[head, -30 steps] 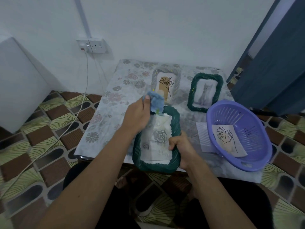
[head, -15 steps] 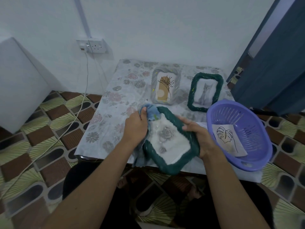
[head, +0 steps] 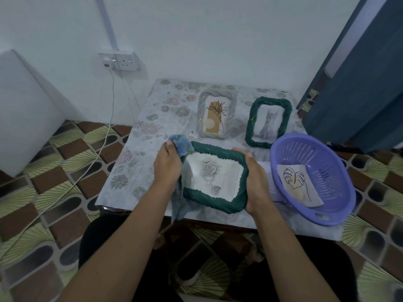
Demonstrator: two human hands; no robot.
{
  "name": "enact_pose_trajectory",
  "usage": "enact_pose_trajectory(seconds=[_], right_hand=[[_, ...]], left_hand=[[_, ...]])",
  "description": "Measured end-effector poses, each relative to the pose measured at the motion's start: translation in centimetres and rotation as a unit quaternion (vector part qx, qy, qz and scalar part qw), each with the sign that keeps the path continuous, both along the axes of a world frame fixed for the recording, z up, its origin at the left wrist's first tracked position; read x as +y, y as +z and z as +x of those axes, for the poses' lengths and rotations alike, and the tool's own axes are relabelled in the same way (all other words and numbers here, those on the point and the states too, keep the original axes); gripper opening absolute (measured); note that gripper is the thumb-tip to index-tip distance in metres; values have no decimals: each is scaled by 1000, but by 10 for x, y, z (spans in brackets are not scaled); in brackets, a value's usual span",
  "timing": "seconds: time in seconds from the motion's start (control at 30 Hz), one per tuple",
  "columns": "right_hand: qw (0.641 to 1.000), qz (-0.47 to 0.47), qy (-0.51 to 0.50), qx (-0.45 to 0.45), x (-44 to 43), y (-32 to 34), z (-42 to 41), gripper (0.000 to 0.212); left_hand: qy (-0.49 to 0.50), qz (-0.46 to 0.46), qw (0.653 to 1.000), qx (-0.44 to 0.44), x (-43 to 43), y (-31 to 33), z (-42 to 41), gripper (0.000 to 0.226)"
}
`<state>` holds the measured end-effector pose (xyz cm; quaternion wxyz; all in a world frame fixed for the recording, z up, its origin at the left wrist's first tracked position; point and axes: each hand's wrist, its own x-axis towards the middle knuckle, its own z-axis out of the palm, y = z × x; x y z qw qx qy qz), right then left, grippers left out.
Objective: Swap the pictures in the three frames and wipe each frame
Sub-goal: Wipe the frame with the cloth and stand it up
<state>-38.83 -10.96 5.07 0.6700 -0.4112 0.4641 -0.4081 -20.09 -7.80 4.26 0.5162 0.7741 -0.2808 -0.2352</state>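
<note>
Rotated from portrait: dark green twisted-rim picture frame (head: 214,203) now landscape, long axis left-right, picture centre, over near edge of floral desk (head: 139,162); left grip (head: 168,168) pinches blue cloth (head: 182,144) on its left rim, right grip (head: 255,182) clamps right rim.

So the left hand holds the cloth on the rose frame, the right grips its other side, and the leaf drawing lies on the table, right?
No: the head view shows the leaf drawing inside the purple basket. The left hand, cloth, rose frame and right hand are as stated.
</note>
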Motion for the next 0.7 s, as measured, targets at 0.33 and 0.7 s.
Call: enact_pose_trajectory(seconds=[0.33, 0.7], right_hand=[[999, -27, 16, 25, 17, 16, 12, 31], [995, -70, 30, 67, 24, 7, 25, 35]], left_hand=[[-129, 40, 960, -244, -2, 1, -25, 46], [-283, -41, 932, -223, 12, -6, -50, 47]])
